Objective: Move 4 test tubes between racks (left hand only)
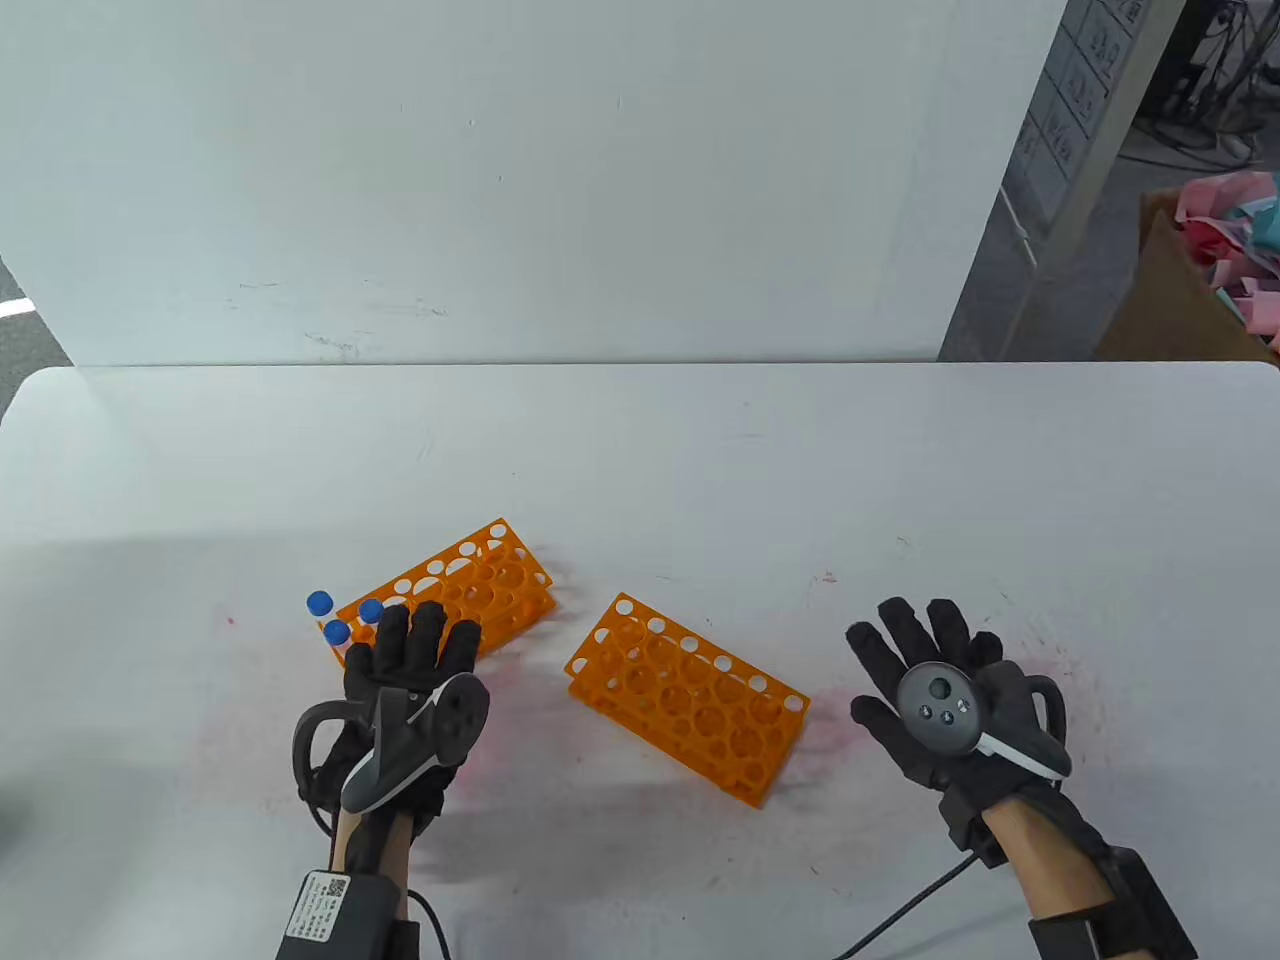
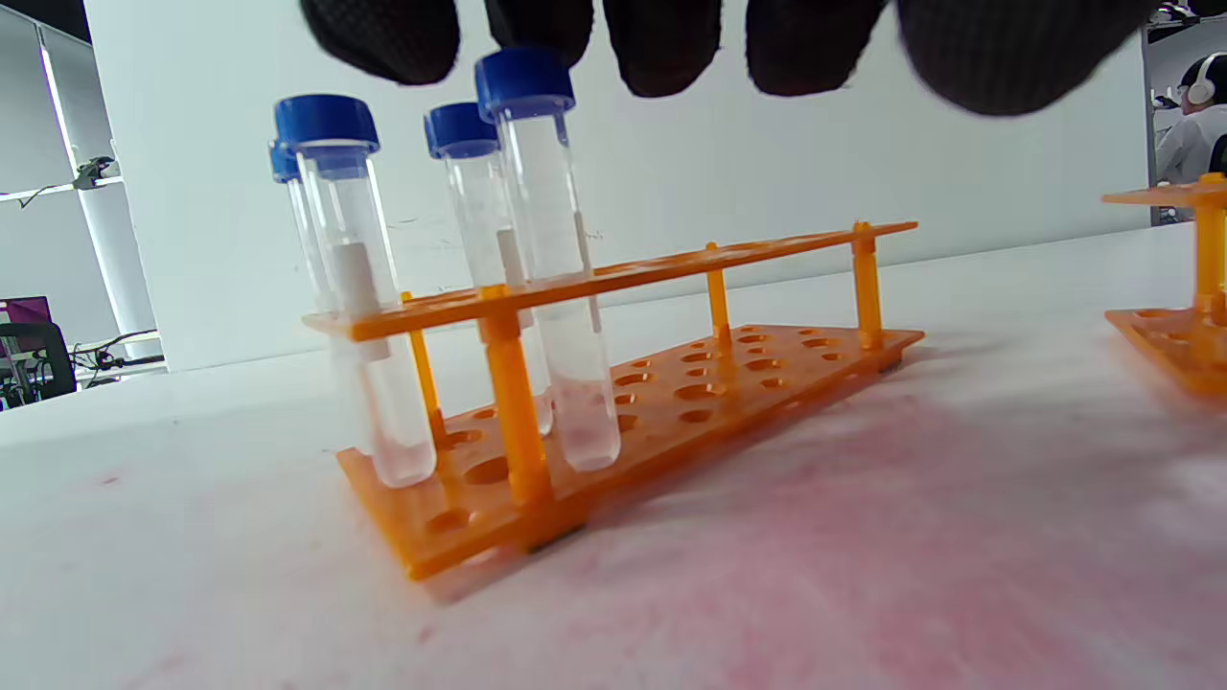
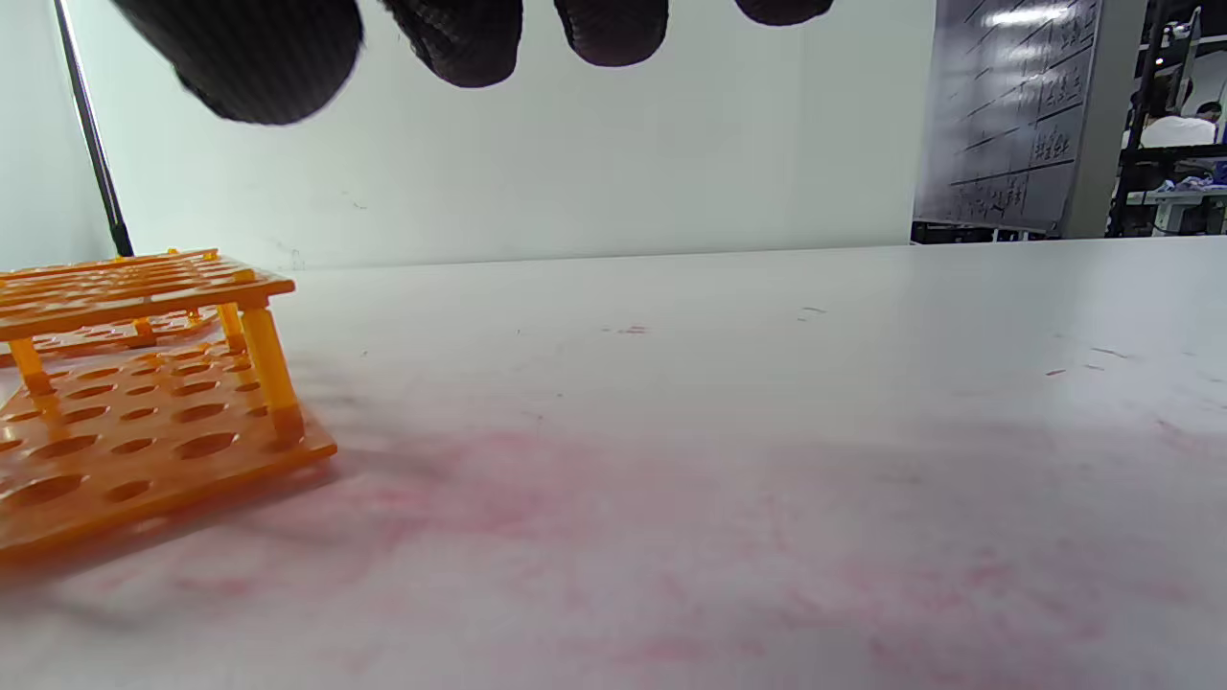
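Note:
Two orange racks lie on the white table. The left rack (image 1: pixel 470 580) holds several clear test tubes with blue caps (image 1: pixel 337 631) at its near-left end; they stand upright in the left wrist view (image 2: pixel 542 259). My left hand (image 1: pixel 415 635) hovers over that end, fingers (image 2: pixel 661 48) spread just above the caps and gripping nothing. One fingertip is close over the nearest cap (image 2: pixel 524 81). The right rack (image 1: pixel 690 695) has no tubes in it. My right hand (image 1: pixel 925 660) lies open with spread fingers to the right of that rack.
The right rack's corner shows at the left of the right wrist view (image 3: pixel 144 383). The table (image 1: pixel 700 460) has pink stains near the racks. A white wall panel stands behind it; a cardboard box (image 1: pixel 1180 300) sits off the table at the far right.

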`<state>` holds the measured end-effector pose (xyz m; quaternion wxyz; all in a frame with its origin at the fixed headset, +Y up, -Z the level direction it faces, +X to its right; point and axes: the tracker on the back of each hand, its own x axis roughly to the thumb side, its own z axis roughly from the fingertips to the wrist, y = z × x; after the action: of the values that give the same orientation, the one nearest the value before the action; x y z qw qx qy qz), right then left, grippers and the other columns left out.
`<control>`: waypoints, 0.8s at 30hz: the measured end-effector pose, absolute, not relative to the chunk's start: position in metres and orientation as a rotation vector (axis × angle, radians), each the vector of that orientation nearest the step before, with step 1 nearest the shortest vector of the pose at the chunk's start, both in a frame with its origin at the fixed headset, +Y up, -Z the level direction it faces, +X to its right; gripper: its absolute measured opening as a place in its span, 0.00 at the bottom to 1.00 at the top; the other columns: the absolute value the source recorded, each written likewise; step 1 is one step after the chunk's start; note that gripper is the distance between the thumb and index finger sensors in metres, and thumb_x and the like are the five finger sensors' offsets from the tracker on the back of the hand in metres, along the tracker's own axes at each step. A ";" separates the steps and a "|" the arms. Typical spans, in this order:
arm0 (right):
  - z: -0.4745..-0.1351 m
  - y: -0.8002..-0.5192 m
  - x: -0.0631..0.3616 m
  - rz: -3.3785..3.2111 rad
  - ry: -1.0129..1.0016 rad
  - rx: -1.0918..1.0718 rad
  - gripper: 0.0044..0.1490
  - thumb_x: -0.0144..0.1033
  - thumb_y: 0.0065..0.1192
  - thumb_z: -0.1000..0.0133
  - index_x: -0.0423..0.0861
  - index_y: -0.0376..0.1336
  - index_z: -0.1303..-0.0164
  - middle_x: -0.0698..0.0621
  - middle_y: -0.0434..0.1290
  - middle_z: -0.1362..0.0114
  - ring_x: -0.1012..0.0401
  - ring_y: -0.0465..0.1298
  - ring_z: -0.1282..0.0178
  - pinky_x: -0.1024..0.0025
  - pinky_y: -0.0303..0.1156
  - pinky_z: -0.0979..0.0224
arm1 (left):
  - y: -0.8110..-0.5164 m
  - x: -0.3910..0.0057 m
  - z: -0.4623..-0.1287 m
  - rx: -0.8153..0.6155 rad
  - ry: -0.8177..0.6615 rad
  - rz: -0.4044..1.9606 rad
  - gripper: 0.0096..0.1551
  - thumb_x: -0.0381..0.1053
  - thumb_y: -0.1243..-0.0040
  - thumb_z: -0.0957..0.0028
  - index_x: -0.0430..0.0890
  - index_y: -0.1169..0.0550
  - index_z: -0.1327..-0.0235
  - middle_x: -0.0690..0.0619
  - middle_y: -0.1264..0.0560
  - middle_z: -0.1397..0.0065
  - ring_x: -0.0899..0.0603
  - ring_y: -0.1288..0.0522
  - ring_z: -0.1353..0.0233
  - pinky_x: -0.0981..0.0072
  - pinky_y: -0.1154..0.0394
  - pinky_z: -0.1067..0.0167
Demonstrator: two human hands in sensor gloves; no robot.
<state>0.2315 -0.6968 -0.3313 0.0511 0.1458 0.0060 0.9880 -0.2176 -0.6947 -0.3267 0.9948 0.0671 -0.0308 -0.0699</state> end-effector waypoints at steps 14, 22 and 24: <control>-0.333 -0.699 0.228 2.986 0.060 0.457 0.42 0.58 0.47 0.41 0.56 0.43 0.18 0.45 0.41 0.11 0.33 0.41 0.17 0.22 0.42 0.27 | -0.689 -0.210 -0.324 0.158 -0.106 -0.161 0.39 0.66 0.49 0.50 0.62 0.40 0.23 0.51 0.45 0.12 0.36 0.45 0.14 0.35 0.37 0.26; -0.332 -0.699 0.227 2.992 0.084 0.461 0.42 0.58 0.46 0.41 0.56 0.43 0.18 0.45 0.42 0.11 0.33 0.41 0.17 0.23 0.43 0.27 | -0.687 -0.216 -0.321 0.191 -0.100 -0.122 0.40 0.65 0.48 0.50 0.60 0.41 0.22 0.51 0.44 0.13 0.37 0.43 0.15 0.35 0.36 0.26; -0.332 -0.699 0.228 2.988 0.087 0.457 0.42 0.58 0.46 0.41 0.56 0.43 0.18 0.45 0.42 0.11 0.33 0.41 0.17 0.23 0.43 0.27 | -0.686 -0.217 -0.320 0.209 -0.100 -0.104 0.39 0.65 0.48 0.50 0.60 0.40 0.23 0.51 0.43 0.13 0.37 0.43 0.15 0.35 0.36 0.26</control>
<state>0.2276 -0.6994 -0.3323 0.0590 0.1509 0.0287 0.9864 -0.2175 -0.6863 -0.3198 0.9920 0.1043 -0.0497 -0.0517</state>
